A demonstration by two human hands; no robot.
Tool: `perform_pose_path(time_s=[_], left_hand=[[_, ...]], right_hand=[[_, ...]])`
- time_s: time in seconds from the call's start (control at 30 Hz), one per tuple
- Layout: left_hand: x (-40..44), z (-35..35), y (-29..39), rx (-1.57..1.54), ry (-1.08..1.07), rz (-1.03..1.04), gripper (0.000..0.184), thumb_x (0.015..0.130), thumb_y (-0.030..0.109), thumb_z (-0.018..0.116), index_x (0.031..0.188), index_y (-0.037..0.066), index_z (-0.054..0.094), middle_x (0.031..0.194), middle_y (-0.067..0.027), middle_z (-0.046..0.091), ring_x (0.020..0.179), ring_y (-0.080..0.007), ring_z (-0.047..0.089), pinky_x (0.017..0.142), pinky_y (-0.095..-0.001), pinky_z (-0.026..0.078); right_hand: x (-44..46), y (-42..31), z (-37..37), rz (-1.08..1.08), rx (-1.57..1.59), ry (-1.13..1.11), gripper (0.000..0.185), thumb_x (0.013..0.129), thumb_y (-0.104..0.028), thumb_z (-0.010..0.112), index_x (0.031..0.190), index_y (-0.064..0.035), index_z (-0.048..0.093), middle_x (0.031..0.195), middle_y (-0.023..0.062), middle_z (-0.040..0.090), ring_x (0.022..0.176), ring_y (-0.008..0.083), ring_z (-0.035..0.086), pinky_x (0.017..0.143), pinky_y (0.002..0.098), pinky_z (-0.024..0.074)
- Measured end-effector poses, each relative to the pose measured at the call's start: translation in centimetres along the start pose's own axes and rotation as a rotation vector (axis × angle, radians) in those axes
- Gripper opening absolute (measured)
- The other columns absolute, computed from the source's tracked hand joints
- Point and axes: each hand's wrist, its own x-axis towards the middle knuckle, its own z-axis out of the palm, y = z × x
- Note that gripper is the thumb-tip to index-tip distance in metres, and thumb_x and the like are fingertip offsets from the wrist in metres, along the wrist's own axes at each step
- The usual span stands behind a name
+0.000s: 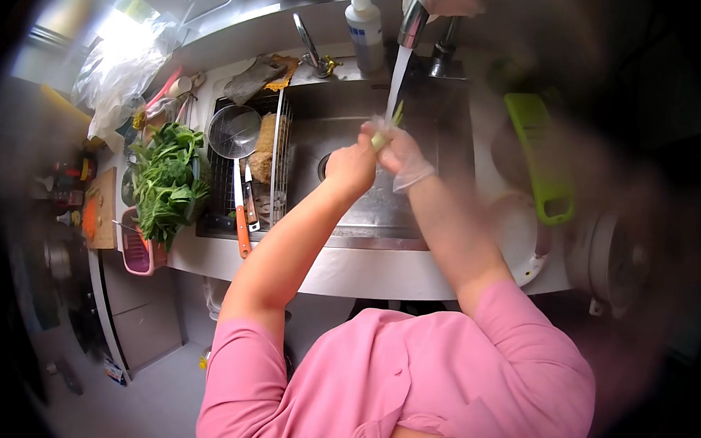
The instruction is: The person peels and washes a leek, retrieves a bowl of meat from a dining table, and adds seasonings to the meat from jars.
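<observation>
Over the sink point(367, 212), both hands meet beneath a stream of running water point(400, 79). My left hand point(351, 169) is closed on a pale green vegetable stalk point(380, 140); thin green ends stick up past the fingers. Gripping the same stalk from the other side is my right hand point(404, 152), in a clear plastic glove that is loose at the wrist. The fingers partly hide the stalk, so its exact kind is unclear. The water falls from the faucet point(412, 25) right onto the hands.
A wire rack point(281, 160) at the sink's left holds a strainer point(234, 131) and an orange-handled knife point(242, 221). Leafy greens point(166, 179) are piled further left, above a pink basket point(139, 251). A spray bottle point(364, 29) stands behind; a green board point(538, 153) lies right.
</observation>
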Motion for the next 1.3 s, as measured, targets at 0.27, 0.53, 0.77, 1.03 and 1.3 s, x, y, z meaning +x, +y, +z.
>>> perform_pose_path(time_s=[0.27, 0.53, 0.77, 1.03, 1.3], left_hand=[[2.4, -1.0, 1.9, -0.166, 0.119, 0.188, 0.041, 0.081, 0.027, 0.064, 0.114, 0.003, 0.057, 0.081, -0.0168, 0.067, 0.074, -0.0321, 0.066, 0.067, -0.0409, 0.051], [6.2, -6.2, 3.3, -0.730, -0.315, 0.028, 0.046, 0.082, 0.047, 0.068, 0.094, 0.002, 0.068, 0.065, -0.0011, 0.058, 0.054, -0.0130, 0.050, 0.049, -0.0298, 0.039], [6.2, -8.0, 3.0, -0.777, -0.342, 0.195, 0.044, 0.091, 0.044, 0.056, 0.108, 0.004, 0.062, 0.084, -0.0023, 0.061, 0.076, -0.0108, 0.053, 0.067, -0.0292, 0.043], [6.9, -6.1, 2.4, -1.203, -0.206, 0.413, 0.046, 0.080, 0.004, 0.065, 0.122, 0.003, 0.047, 0.114, -0.0088, 0.057, 0.099, -0.0151, 0.057, 0.084, -0.0305, 0.047], [4.9, -3.1, 6.2, -0.837, 0.490, 0.311, 0.033, 0.089, 0.020, 0.059, 0.115, 0.006, 0.045, 0.098, -0.0178, 0.061, 0.091, -0.0419, 0.057, 0.083, -0.0426, 0.045]], right_hand=[[-1.4, -3.8, -1.4, -0.038, 0.094, -0.003, 0.022, 0.096, -0.030, 0.053, 0.093, -0.0075, 0.053, 0.087, 0.0095, 0.057, 0.079, 0.0250, 0.058, 0.079, 0.0440, 0.0493], [-4.2, -8.8, 3.7, -0.280, -0.018, -0.167, 0.018, 0.093, -0.019, 0.057, 0.105, -0.0058, 0.054, 0.106, 0.0124, 0.061, 0.112, 0.0297, 0.054, 0.096, 0.0493, 0.0437], [-6.0, -11.1, 4.7, -0.365, -0.161, -0.338, 0.021, 0.089, -0.014, 0.061, 0.108, -0.0048, 0.056, 0.111, 0.0146, 0.061, 0.113, 0.0301, 0.054, 0.101, 0.0468, 0.0388], [-5.6, -9.9, 4.4, -0.351, -0.316, -0.268, 0.034, 0.091, -0.020, 0.060, 0.120, -0.0034, 0.052, 0.113, 0.0102, 0.060, 0.103, 0.0204, 0.058, 0.092, 0.0338, 0.0450], [-5.0, -7.4, 7.0, -0.420, -0.350, -0.181, 0.034, 0.096, -0.029, 0.054, 0.112, -0.0006, 0.060, 0.103, 0.0052, 0.062, 0.095, 0.0131, 0.058, 0.083, 0.0276, 0.0474]])
